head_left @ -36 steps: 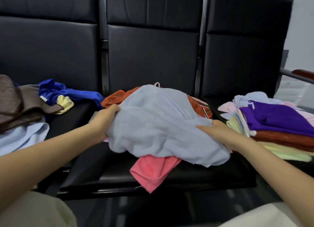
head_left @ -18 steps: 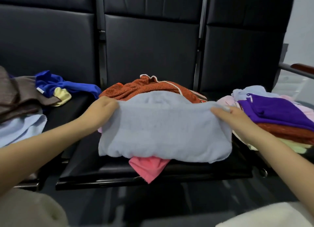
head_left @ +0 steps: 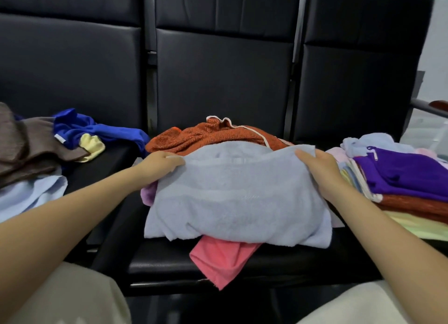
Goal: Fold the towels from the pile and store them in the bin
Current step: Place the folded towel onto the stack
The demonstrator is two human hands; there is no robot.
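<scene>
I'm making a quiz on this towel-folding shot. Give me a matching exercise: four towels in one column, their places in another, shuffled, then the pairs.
Towels:
1. light blue towel
2. pink towel
3. purple towel
4. royal blue towel

Places:
A. on the left seat, beside brown cloth
B. on top of the stack on the right seat
C. gripped at its far corners by both hands
D. hanging over the middle seat's front edge

Pairs: 1-C, 2-D, 3-B, 4-A
</scene>
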